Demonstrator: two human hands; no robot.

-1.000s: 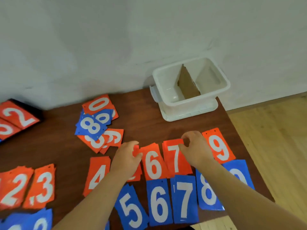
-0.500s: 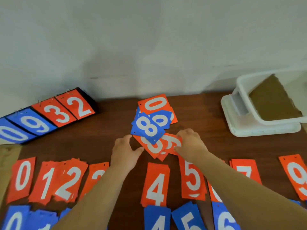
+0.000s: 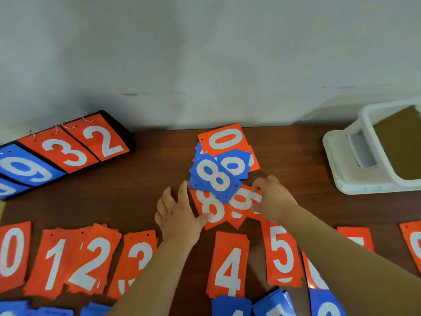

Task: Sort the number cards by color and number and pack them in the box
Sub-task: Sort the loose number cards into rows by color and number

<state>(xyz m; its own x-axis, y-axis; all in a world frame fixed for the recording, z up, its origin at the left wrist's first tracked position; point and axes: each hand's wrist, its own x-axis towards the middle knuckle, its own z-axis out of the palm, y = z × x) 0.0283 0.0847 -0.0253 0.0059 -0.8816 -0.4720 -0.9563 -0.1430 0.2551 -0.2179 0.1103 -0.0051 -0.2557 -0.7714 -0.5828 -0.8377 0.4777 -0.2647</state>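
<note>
A loose heap of number cards lies mid-table: an orange 0 (image 3: 224, 139) on top at the back, a blue 8 (image 3: 215, 177) in the middle, an orange 8 (image 3: 210, 209) and an orange 6 (image 3: 245, 201) underneath. My left hand (image 3: 176, 213) rests flat beside the heap, its thumb touching the orange 8. My right hand (image 3: 272, 198) pinches the right edge of the orange 6. Orange piles 0 (image 3: 12, 252), 1 (image 3: 53, 262), 2 (image 3: 94, 263), 3 (image 3: 136, 262), 4 (image 3: 229, 266), 5 (image 3: 282, 256) form a row in front. The white box (image 3: 346, 160) stands at the right.
A ring-bound scoreboard (image 3: 68, 149) showing 9, 3 and 2 lies at the back left against the wall. Blue card piles (image 3: 232, 306) run along the near table edge. A brown cardboard divider (image 3: 401, 144) stands inside the box.
The view has swung left from the sorted row to the heap. Both hands moved from the orange 6 and 7 piles up to the heap; the left hand has spread flat.
</note>
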